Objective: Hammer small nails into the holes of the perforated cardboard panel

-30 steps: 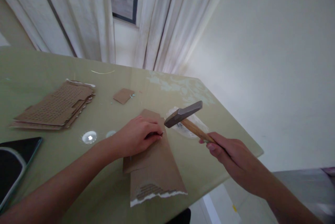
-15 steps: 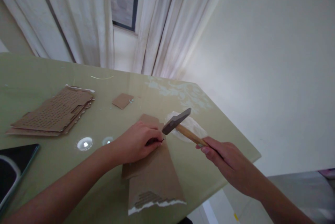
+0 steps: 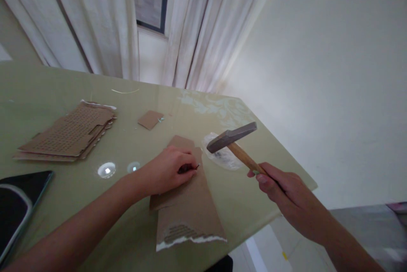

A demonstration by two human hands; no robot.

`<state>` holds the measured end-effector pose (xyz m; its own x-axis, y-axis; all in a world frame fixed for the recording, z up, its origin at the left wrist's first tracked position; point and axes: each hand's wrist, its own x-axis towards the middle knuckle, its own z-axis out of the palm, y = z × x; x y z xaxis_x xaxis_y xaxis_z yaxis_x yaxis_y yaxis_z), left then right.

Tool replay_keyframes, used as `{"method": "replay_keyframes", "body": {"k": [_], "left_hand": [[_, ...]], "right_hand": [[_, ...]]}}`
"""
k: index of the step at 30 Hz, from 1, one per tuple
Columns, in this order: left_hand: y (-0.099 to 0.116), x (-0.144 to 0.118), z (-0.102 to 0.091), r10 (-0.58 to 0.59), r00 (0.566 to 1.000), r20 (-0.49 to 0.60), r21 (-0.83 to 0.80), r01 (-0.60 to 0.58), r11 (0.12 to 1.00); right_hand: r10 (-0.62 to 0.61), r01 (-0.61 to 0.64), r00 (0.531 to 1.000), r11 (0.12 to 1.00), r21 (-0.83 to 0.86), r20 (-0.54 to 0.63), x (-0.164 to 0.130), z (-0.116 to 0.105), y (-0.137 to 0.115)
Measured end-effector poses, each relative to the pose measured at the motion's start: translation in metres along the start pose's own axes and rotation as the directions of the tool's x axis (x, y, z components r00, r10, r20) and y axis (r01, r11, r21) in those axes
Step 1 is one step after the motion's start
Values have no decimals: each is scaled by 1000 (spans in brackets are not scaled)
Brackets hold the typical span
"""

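Head view: the hammer point(image 3: 233, 136) has lifted and swung rightward since half a second ago; its head was then just beside the left hand point(image 3: 171, 168) and now hangs farther off, over the clear plastic bag point(image 3: 222, 159). The right hand point(image 3: 286, 187) wraps its fingers around the wooden handle point(image 3: 244, 158). The left fingers stay narrowly pinched on a thin dark piece point(image 3: 197, 166), too small to identify, near the right edge of the torn cardboard point(image 3: 193, 204). Between cardboard and slanting right edge, tabletop point(image 3: 248, 195) stretches as working room, with the bag toward its far part. Well left lies the cardboard stack point(image 3: 70, 132); the small brown square point(image 3: 150, 119) sits beyond the left hand.
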<state>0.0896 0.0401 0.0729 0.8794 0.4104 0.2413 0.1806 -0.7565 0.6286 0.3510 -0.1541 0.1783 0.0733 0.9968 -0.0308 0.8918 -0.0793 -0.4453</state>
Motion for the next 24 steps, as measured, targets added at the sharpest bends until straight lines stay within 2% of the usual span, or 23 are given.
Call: {"method": "replay_keyframes", "body": {"k": [5,10,16,21,24], "left_hand": [[3,1,1,-16,1000,-3,-19,16,1000],[4,0,2,-20,1000,-1,-18,20,1000],[8,1,3,-63,998,5,17,63,998],[15,-3,-2,-50,999,22,104,47,993],[16,-8,-5,-64,996,58,125,56,991]], "right_hand": [[-14,17,994,999,-27,104,1,5,-2],[-25,26,999,1000,11,-19,-2,3,-2],[-15,17,994,1000,-16,111,-2,11,0],[-24,23,999,999,27,46,-6,6,4],[-21,21,998,1000,17,52,-7,4,6]]}}
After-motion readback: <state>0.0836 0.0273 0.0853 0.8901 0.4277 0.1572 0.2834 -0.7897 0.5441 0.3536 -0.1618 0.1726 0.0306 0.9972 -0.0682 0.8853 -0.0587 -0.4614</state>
